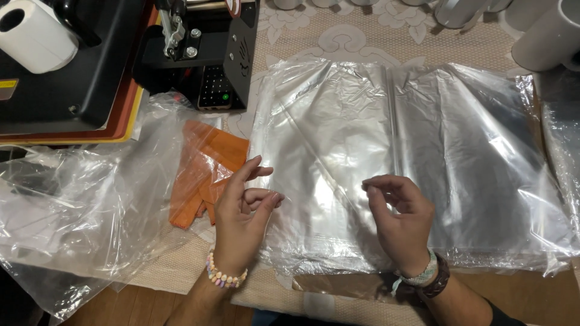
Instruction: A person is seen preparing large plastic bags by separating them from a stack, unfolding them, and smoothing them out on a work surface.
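Note:
Two stacks of clear plastic bags lie side by side on the lace tablecloth in front of me. My left hand, with a bead bracelet on the wrist, hovers at the left edge of the stack, thumb and fingertips pinched on a thin clear plastic bag. My right hand, with wristbands, pinches the same bag from the right, thumb against forefinger. The bag is nearly invisible against the stack beneath it.
A black heat press stands at the back left with a white mug on it. An orange cloth and loose crumpled plastic lie to the left. White mugs line the back right.

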